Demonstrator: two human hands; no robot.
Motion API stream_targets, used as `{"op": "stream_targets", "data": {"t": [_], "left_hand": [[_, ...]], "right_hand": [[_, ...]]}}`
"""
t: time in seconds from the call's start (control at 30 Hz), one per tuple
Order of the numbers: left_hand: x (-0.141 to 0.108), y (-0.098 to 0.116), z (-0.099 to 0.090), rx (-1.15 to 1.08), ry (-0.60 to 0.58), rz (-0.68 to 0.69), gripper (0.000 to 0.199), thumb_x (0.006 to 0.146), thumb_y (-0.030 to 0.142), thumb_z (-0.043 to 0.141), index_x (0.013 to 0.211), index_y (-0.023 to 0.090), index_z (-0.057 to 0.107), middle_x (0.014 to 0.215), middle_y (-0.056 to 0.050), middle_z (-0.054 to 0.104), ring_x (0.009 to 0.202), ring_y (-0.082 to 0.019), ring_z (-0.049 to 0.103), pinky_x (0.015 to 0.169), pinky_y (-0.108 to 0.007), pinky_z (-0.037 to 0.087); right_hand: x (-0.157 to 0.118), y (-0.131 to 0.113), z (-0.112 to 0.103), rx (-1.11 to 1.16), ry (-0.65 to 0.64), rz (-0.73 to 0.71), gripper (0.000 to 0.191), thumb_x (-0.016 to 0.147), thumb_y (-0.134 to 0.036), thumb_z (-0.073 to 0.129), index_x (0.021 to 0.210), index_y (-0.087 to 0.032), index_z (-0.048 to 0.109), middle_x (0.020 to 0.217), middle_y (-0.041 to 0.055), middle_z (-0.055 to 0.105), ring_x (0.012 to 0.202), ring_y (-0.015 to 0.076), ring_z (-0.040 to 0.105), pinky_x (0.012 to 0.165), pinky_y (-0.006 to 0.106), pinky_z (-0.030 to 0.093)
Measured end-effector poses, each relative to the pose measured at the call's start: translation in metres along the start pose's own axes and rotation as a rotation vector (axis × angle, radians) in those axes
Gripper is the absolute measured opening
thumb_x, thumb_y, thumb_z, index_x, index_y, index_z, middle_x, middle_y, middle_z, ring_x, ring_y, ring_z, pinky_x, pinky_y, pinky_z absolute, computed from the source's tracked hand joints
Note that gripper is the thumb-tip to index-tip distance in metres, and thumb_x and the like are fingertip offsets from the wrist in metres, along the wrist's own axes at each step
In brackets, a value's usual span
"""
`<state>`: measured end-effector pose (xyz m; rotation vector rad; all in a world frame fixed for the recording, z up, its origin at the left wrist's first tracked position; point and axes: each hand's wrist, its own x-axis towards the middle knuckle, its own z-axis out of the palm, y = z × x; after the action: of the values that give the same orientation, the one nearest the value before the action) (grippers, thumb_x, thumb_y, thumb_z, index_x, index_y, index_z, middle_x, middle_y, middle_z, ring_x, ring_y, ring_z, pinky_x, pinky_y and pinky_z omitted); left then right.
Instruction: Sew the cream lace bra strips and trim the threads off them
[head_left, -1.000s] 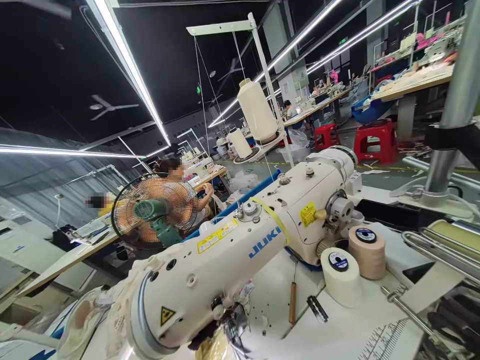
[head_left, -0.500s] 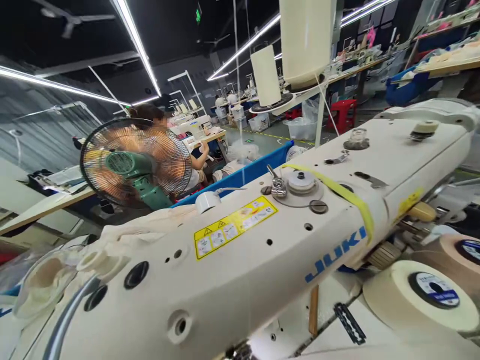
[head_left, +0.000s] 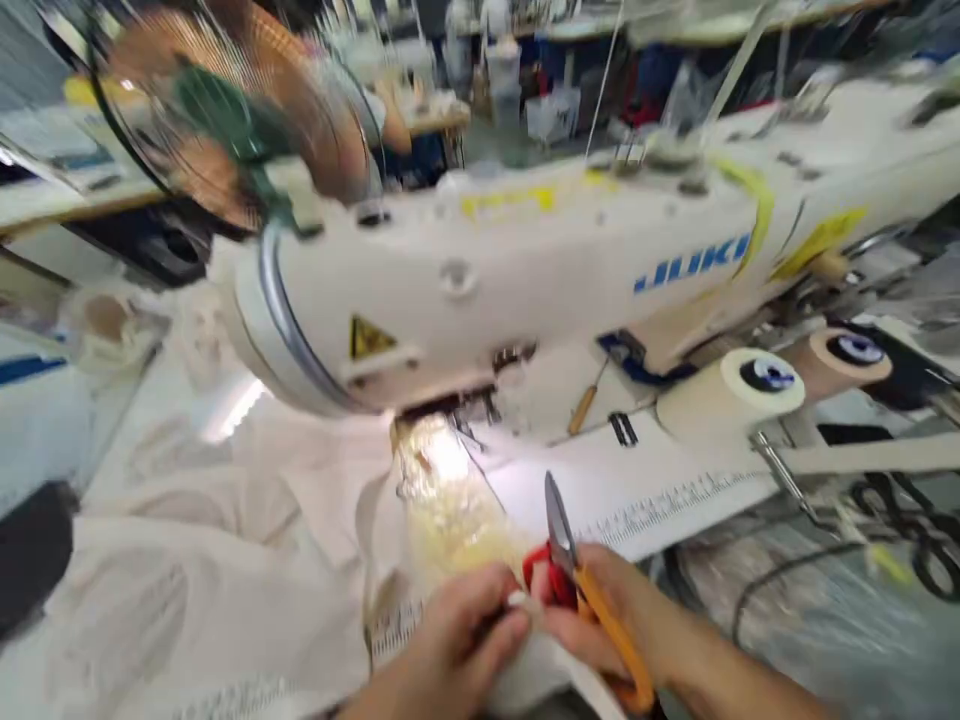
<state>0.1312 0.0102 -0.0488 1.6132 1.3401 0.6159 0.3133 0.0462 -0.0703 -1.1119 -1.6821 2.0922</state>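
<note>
My left hand (head_left: 461, 635) is closed at the lower middle, thumb and finger pinching the end of a narrow white fabric strip (head_left: 589, 680). Beside it, my right hand (head_left: 626, 600) wraps round scissors (head_left: 559, 520) with orange and red handles, their blades pointing up and away. The strip runs between the hands and down past the right fingers; whether the right hand also grips it is hard to tell. Beyond the left hand, a yellowish lace-like piece (head_left: 457, 520) lies under the lit needle area of the white JUKI sewing machine (head_left: 525, 280). Motion blurs the view.
Pale fabric (head_left: 247, 580) covers the table's left side. Right of the needle lie a wooden-handled tool (head_left: 585, 405) and a black razor blade (head_left: 622, 428). Thread cones (head_left: 720, 400) stand farther right, near black scissors (head_left: 934, 560). A green fan (head_left: 225, 115) and another person are behind.
The view has swung down to the needle end of the machine. Both my hands, the scissors and the strip are now visible; earlier no hand of mine was in view.
</note>
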Motion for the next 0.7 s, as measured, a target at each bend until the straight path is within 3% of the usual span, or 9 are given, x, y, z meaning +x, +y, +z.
{"op": "stream_targets", "data": {"t": [0.1, 0.17, 0.23, 0.43, 0.7], "left_hand": [[-0.023, -0.012, 0.024, -0.116, -0.056, 0.010, 0.027, 0.089, 0.040, 0.049, 0.074, 0.019, 0.058, 0.065, -0.001, 0.057, 0.058, -0.014, 0.050, 0.054, -0.025, 0.041], [-0.034, -0.017, 0.033, -0.148, -0.022, 0.003, 0.020, 0.088, 0.033, 0.049, 0.075, 0.021, 0.059, 0.065, 0.000, 0.057, 0.057, -0.013, 0.050, 0.053, -0.025, 0.040], [-0.044, -0.019, 0.039, -0.151, 0.033, -0.017, 0.018, 0.087, 0.030, 0.049, 0.075, 0.022, 0.060, 0.064, 0.000, 0.058, 0.056, -0.013, 0.051, 0.052, -0.024, 0.041], [-0.075, -0.023, 0.048, -0.095, 0.195, -0.028, 0.014, 0.083, 0.028, 0.052, 0.072, 0.022, 0.059, 0.061, 0.001, 0.057, 0.053, -0.013, 0.050, 0.048, -0.024, 0.040], [-0.093, -0.035, 0.053, -0.254, 0.260, -0.158, 0.017, 0.079, 0.034, 0.056, 0.072, 0.020, 0.062, 0.063, 0.000, 0.060, 0.054, -0.015, 0.053, 0.049, -0.025, 0.043]], "right_hand": [[-0.016, 0.016, 0.012, 0.057, 0.074, -0.180, 0.025, 0.075, -0.037, 0.065, 0.068, -0.019, 0.050, 0.060, -0.0041, 0.044, 0.052, 0.0091, 0.039, 0.047, 0.023, 0.033], [-0.021, 0.026, 0.019, 0.025, 0.090, -0.238, 0.015, 0.079, -0.028, 0.062, 0.071, -0.018, 0.053, 0.060, -0.0043, 0.045, 0.050, 0.0085, 0.038, 0.045, 0.023, 0.031], [-0.026, 0.034, 0.027, -0.018, 0.109, -0.241, 0.010, 0.080, -0.023, 0.060, 0.073, -0.018, 0.055, 0.061, -0.0041, 0.046, 0.051, 0.0087, 0.038, 0.045, 0.023, 0.032], [-0.036, 0.039, 0.053, -0.112, 0.193, -0.272, 0.013, 0.079, -0.028, 0.061, 0.074, -0.018, 0.055, 0.063, -0.0037, 0.045, 0.054, 0.0095, 0.039, 0.049, 0.024, 0.037], [-0.039, 0.035, 0.061, -0.278, 0.165, -0.202, 0.020, 0.078, -0.030, 0.060, 0.069, -0.019, 0.047, 0.064, -0.0038, 0.041, 0.057, 0.0097, 0.039, 0.051, 0.023, 0.035]]}}
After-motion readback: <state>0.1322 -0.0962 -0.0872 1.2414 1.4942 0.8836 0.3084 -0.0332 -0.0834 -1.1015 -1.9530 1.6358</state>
